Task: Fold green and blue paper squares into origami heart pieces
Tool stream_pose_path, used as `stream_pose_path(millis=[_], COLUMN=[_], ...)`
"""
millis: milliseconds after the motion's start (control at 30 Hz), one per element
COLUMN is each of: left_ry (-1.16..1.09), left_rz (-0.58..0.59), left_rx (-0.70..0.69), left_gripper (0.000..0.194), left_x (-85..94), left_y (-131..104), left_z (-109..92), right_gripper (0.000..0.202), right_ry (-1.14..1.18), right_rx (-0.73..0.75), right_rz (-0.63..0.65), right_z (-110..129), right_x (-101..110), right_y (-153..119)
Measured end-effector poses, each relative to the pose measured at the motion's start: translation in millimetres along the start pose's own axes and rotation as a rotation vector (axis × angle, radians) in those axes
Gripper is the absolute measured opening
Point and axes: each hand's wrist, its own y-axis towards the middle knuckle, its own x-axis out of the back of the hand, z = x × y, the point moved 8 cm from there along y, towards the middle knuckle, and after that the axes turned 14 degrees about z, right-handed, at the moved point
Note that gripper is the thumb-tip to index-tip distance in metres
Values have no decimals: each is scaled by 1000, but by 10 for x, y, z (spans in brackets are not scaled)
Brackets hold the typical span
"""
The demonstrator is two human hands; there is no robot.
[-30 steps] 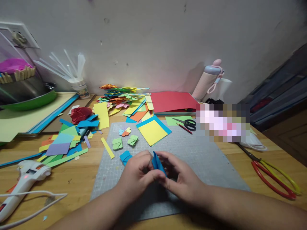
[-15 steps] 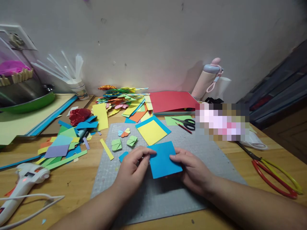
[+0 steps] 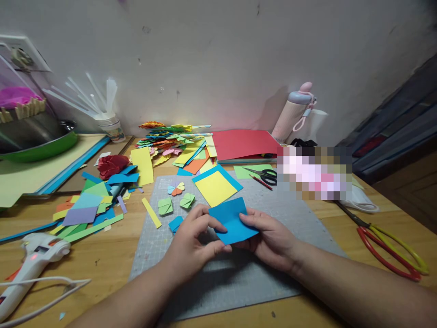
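A blue square of paper [image 3: 232, 221] is held above the grey cutting mat [image 3: 273, 284], its near edge tilted and slightly bent. My left hand [image 3: 198, 241] pinches its lower left corner, thumb below and forefinger on top. On the right side, my right hand [image 3: 268, 234] grips the paper with the thumb on top; its other fingers are mostly hidden beneath. Just behind the hands lie yellow and blue paper squares [image 3: 218, 187]. Two folded green paper pieces [image 3: 165, 206], a folded blue piece [image 3: 175, 224] and a multicoloured paper flower [image 3: 175, 188] rest to the left.
At the left are paper scraps [image 3: 82, 212] and a hot glue gun [image 3: 37, 255] with its cord. Black scissors [image 3: 264, 174] and a pencil [image 3: 260, 182] lie behind the mat's right half. Large red-and-yellow-handled scissors [image 3: 389, 250] sit at the right. Red paper [image 3: 244, 145] is by the wall.
My left hand has shifted its grip from the paper's upper left edge to the lower left corner. The blue paper has tipped and its near edge is raised.
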Motion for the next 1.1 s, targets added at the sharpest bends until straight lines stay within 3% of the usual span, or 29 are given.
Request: stream_pose_path(millis=[167, 467, 567, 633, 900, 1100], left_ry=[-2, 22, 21, 27, 8, -81], left_rz=[-61, -34, 26, 46, -65, -59], left_rx=[9, -51, -26, -2, 0, 17], left_gripper=[11, 2, 15, 13, 15, 27], left_x=[55, 31, -41, -68, 50, 19], left_y=[-15, -13, 0, 6, -14, -26], left_z=[-3, -62, -52, -36, -6, 62], right_gripper=[30, 31, 42, 48, 53, 58], right_ry=[-43, -114, -140, -179, -202, -302], right_rx=[4, 58, 148, 162, 158, 241], right_rz=[84, -33, -67, -83, -81, -140], right_z=[15, 73, 124, 126, 153, 253], right_x=[-102, -51, -28, -17, -62, 13], right_y=[0, -7, -16, -21, -26, -54])
